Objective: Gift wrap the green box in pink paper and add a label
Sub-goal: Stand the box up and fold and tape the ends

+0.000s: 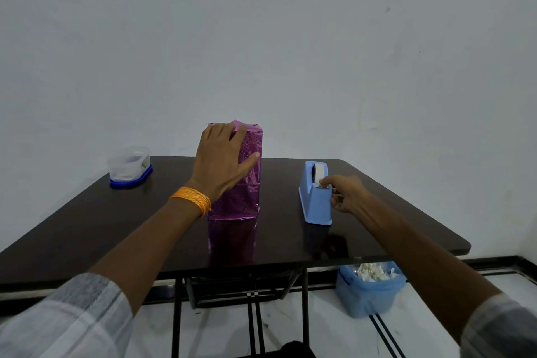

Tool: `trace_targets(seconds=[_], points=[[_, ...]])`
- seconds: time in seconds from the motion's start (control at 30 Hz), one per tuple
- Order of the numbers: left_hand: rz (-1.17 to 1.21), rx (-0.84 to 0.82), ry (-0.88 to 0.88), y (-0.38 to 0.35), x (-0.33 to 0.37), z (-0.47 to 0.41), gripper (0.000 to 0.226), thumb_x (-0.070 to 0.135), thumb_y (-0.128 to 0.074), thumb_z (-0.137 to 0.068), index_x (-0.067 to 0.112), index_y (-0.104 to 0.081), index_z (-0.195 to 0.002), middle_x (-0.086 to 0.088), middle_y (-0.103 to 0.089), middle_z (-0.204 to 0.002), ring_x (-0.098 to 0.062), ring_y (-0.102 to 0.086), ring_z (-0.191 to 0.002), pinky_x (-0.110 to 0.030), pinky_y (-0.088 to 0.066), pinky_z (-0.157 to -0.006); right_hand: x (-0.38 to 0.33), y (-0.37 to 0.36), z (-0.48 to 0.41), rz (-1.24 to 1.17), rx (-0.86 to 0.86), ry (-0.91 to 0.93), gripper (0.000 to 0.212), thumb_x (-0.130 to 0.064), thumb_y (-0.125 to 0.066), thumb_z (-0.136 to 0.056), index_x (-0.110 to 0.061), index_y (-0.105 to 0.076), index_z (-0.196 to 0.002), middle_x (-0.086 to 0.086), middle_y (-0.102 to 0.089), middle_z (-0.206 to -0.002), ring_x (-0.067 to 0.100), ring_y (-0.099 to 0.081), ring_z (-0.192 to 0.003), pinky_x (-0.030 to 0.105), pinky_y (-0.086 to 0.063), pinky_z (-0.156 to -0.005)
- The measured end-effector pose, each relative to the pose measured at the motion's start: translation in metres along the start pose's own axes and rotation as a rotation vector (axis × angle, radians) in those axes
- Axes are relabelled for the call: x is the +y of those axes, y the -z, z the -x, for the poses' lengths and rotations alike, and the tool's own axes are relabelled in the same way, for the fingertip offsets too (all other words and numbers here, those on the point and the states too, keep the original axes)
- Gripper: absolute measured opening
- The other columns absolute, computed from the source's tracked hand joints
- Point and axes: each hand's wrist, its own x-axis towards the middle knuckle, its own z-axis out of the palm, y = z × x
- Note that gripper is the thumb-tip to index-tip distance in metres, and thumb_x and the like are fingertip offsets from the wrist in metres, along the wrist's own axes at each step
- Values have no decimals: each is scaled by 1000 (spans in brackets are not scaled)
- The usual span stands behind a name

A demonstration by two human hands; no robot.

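A dark glossy table [116, 227] stands against a plain white wall. At its middle, upright, stands the pink-wrapped box [250, 183], fully covered in shiny paper, its reflection on the tabletop. On the floor under the table's right edge is a blue bin [369, 296] of white paper scraps. A light blue tape dispenser [315, 206] sits right of the box, apart from it. A clear container [129, 166] with a blue base is at the far left corner. The left hand [220, 160], an orange thread bracelet [193, 199] at its wrist, lies spread against the box, fingers reaching its top, hiding its upper left. The right hand [344, 195] pinches the tape [319, 169] end at the dispenser's cutter.
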Motion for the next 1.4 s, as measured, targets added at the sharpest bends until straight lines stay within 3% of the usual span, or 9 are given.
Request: trace_targets(seconds=[0.13, 0.4, 0.53, 0.67, 0.9, 1.13, 1.3, 1.4], points=[[-1, 6, -3, 1, 1, 2, 67, 61, -38, -91, 13, -49, -136, -11, -57, -125, -29, -49, -117, -45, -32, -110, -1, 4, -4, 41, -28, -23, 19, -8, -76, -83, -1, -58, -85, 13, -49, -86, 17, -42, -68, 28, -43, -54], [-8, -16, -2, 2, 0, 1, 68, 61, -37, -91, 12, -49, -137, -11, -57, -125, -29, -50, -117, -45, -33, -108, -3, -4, -3, -13, 23, 41, 15, 2, -75, -81, 1, -61, -85, 14, -58, -91, 22, -59, -77, 24, -50, -39], [-11, -15, 0, 1, 1, 1, 68, 62, -37, -91, 12, -49, -136, -11, -57, -123, -29, -50, -115, -44, -35, -106, -5, -10, 4, -137, 22, 89, 14, -2, -69, -87, 2, -59, -97, 13, -56, -96, 26, -60, -85, 39, -60, -58], [-3, -12, 3, 2, 3, 1, 69, 62, -37, -90, 12, -50, -135, -12, -58, -123, -30, -51, -115, -45, -36, -106, 4, -13, 9, -182, 71, 168, 12, -2, -70, -85, -2, -59, -81, 14, -60, -97, 26, -63, -88, 46, -62, -75], [-2, -21, 1, 3, 3, 0, 70, 63, -38, -88, 12, -49, -135, -12, -57, -123, -30, -50, -115, -44, -35, -107, 35, -20, 15, -203, 148, 288, 10, -4, -75, -81, 1, -70, -74, 13, -72, -90, 23, -72, -81, 42, -62, -79], [-3, -20, 5, 4, 4, 1, 70, 63, -37, -88, 12, -49, -134, -12, -57, -123, -30, -51, -115, -45, -35, -106, 54, -19, 17, -279, 106, 263, 24, -11, -80, -81, 7, -71, -94, 12, -71, -97, 21, -72, -85, 40, -62, -80], [-7, -25, -2, 6, 3, 1, 68, 62, -42, -89, 12, -49, -135, -12, -57, -123, -30, -51, -115, -45, -35, -107, 56, -13, 16, -152, 65, 278, 16, -14, -79, -83, -1, -70, -86, 15, -70, -105, 22, -72, -87, 38, -63, -75], [-9, -23, -2, 6, 3, 1, 69, 62, -39, -89, 12, -49, -136, -11, -58, -124, -29, -51, -115, -44, -34, -107, 54, -4, 21, 70, 55, 293, 15, -11, -78, -84, 3, -71, -81, 13, -71, -94, 18, -72, -76, 27, -62, -62]])
